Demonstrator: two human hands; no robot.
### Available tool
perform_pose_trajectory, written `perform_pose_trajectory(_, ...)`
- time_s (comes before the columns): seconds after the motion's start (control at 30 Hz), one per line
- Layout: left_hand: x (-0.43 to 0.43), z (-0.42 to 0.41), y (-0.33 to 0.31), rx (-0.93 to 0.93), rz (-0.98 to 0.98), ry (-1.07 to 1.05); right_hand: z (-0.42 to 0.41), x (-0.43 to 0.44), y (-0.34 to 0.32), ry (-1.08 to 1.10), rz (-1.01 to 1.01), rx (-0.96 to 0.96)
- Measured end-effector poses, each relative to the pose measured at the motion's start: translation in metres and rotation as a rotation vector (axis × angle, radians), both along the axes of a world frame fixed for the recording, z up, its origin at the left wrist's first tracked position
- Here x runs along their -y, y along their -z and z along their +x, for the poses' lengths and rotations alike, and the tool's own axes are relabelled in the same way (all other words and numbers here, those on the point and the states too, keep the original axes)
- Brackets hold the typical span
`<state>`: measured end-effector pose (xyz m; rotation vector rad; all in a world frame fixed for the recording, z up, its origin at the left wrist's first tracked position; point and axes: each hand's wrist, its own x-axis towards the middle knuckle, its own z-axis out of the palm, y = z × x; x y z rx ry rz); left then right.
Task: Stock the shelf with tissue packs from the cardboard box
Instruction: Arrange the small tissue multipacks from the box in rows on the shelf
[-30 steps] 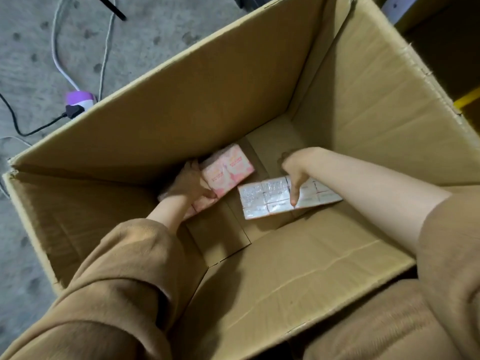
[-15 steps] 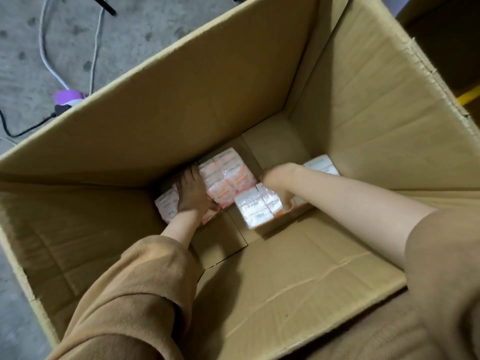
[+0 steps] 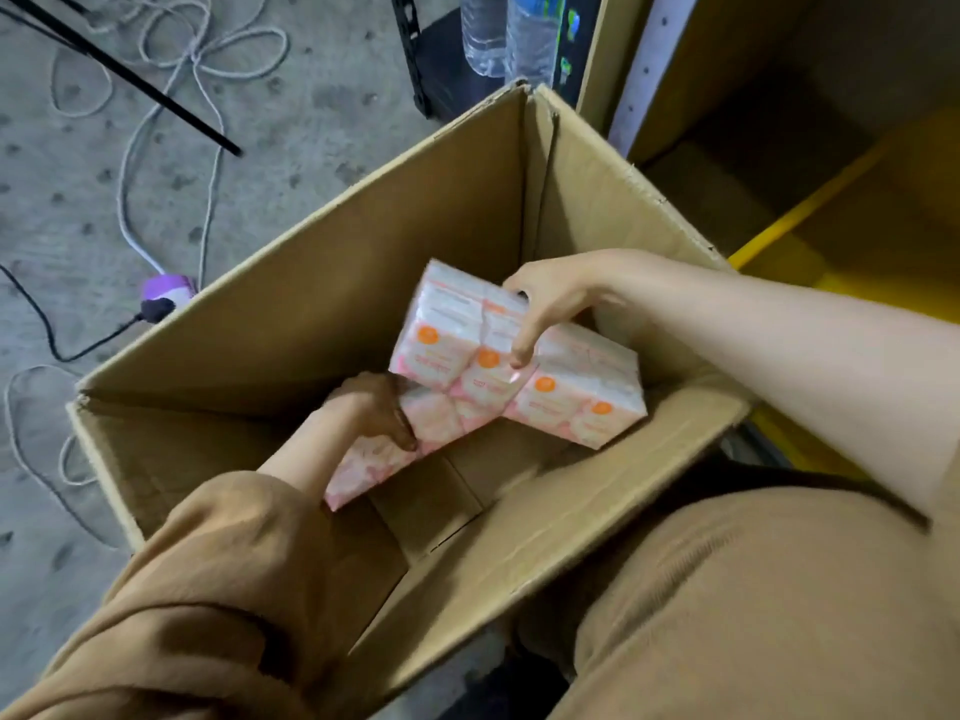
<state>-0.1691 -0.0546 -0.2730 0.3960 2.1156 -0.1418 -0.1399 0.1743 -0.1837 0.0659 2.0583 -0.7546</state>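
Fingers (image 3: 524, 340) of the right hand (image 3: 553, 296) curl over the top edge of a pink-and-white tissue pack (image 3: 519, 366), the forefinger pressed flat down its printed face and the thumb hidden behind it; the grip is closed on the pack. This pack sits tilted, raised above the floor of the box (image 3: 311, 283), its far end up near the right hand and its near end lower toward the right wall. The left hand (image 3: 371, 407) reaches in from a tan sleeve (image 3: 218, 558) and clamps a second pack (image 3: 384, 454), fingers wrapped round its upper edge. That pack slants down toward the box floor, just under and touching the first. Both packs are inside the box, which stands open on a concrete floor (image 3: 62, 210). Yellow shelf (image 3: 779, 231) framing lies just beside the box at right. Cables (image 3: 130, 163) loop over the floor at left, and two water bottles (image 3: 511, 31) stand beyond the box.
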Motion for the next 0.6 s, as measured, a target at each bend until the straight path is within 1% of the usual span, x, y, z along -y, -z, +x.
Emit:
perform_pose_trajectory(0.13,-0.007,-0.005,-0.047,-0.017,0.056,0.144,0.002,-0.007,-0.042,0.041,0.023,-0.055)
perform_pose_trajectory(0.27,-0.006,-0.007,-0.100,-0.080,0.108,0.165,0.011,-0.005,-0.084,0.030,0.036,-0.134)
perform_pose_trajectory(0.43,-0.005,-0.001,-0.171,-0.226,0.179,0.207,0.030,-0.008,-0.155,0.032,0.043,-0.231)
perform_pose_trajectory(0.6,-0.011,0.007,-0.251,-0.364,0.269,0.272,0.062,-0.024,-0.234,0.093,0.100,-0.395)
